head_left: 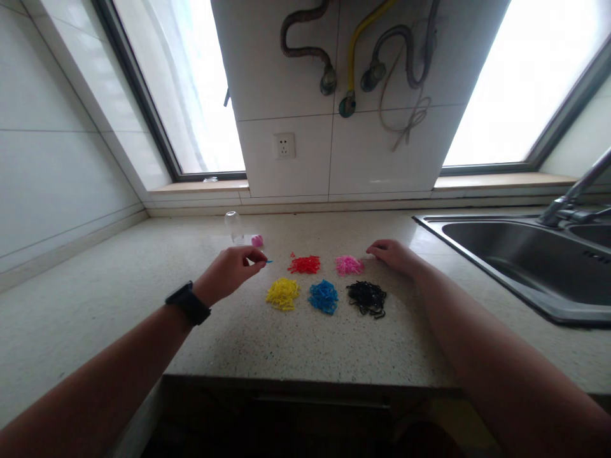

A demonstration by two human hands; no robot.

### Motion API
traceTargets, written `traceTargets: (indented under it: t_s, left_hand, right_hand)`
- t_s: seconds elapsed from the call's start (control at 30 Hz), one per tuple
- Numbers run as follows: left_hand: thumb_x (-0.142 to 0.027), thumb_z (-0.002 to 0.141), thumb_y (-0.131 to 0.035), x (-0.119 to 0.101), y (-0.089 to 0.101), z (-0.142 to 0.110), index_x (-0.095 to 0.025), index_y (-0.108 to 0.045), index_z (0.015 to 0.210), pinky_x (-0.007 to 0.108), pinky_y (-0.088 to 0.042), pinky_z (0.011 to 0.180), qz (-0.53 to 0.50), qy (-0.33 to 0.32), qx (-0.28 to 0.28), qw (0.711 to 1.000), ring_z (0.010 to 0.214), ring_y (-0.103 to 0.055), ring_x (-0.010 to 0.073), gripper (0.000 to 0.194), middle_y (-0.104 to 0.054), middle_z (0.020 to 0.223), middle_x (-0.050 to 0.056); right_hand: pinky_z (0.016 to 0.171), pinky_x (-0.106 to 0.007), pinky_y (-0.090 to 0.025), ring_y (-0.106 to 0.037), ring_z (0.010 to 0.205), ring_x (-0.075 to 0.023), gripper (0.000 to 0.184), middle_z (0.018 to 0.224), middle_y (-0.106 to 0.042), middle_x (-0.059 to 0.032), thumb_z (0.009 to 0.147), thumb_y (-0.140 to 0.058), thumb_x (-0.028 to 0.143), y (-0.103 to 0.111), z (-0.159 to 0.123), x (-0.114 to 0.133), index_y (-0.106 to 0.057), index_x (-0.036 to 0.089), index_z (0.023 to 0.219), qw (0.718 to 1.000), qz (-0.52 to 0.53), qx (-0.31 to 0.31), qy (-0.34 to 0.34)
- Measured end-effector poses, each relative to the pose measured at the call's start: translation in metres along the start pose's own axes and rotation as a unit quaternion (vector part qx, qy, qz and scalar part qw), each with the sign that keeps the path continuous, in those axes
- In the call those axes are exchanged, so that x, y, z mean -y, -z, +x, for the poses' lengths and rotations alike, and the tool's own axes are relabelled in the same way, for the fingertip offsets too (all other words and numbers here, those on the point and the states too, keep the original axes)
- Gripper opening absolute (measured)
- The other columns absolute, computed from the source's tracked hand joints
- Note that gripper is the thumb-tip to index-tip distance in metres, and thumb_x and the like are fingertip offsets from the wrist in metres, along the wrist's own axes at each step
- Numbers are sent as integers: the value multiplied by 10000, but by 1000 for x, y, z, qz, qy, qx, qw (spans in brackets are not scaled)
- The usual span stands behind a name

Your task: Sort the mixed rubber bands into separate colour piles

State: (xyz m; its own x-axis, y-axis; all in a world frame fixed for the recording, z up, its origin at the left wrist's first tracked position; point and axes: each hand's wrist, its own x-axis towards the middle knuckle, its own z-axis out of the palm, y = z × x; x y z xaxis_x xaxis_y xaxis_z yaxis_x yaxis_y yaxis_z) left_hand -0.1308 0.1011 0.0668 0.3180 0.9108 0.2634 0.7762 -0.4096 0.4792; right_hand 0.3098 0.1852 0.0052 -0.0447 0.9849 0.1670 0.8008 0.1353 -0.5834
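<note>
Beside a steel sink (pixel 506 254) runs a speckled countertop (pixel 238 346). A person's right hand (pixel 394 256) is just beside a pink pile (pixel 349 264), fingertips close together; whether they hold anything, I cannot tell. The left hand (pixel 233 270) is left of a red pile (pixel 304 264); a black pile (pixel 366 298), yellow pile (pixel 283 294) and blue pile (pixel 323 297) lie nearer. Pinched in the left fingertips: a small blue piece (pixel 270 261).

Room runs along the front of the desk (pixel 286 356) between the left forearm (pixel 109 356) and right forearm (pixel 477 331), but beyond, the yellow pile (pixel 282 294), blue pile (pixel 323 297) and black pile (pixel 366 298) leave only narrow gaps, and the jar (pixel 233 225) and small pink thing (pixel 258 241) block the way behind the left hand (pixel 233 266).
</note>
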Motion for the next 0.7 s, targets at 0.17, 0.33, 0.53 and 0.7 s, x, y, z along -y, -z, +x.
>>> traceTargets:
  t_s: [0.17,0.33,0.53,0.7]
  left_hand:
    - [-401,902,-614,-45,-24,-19,-216,-734,1039,264,-461,641,-73,-37,2,997,679,-572,124,259,-720,874,19]
    - [-292,923,-597,-74,-44,-42,-246,-676,1219,312,-530,781,-75,-103,17,992,814,-631,147,310,-720,1045,39]
    - [-225,938,-542,-80,-60,-56,-223,-480,1435,411,-482,1032,61,-238,55,968,1192,-557,217,501,-603,1357,52]
    - [-212,931,-532,-73,-69,-57,-211,-402,1485,417,-518,990,151,-278,59,947,1192,-534,235,569,-523,1451,58]
  right_hand:
    - [627,-284,-420,-585,645,-167,329,714,-704,-45,821,-578,415,0,-1,2,-781,172,911,1000,-7,-1,-1]
    - [613,-277,-414,-572,630,-159,324,700,-696,-41,826,-569,399,-1,-1,2,-782,174,920,1000,-13,3,3]
    - [628,-286,-416,-576,652,-164,334,734,-703,-47,825,-569,407,-1,-2,3,-774,162,922,1000,-13,9,2]
    - [631,-285,-416,-588,671,-167,331,745,-707,-41,821,-568,413,-3,-1,2,-774,173,919,1000,-8,6,7]
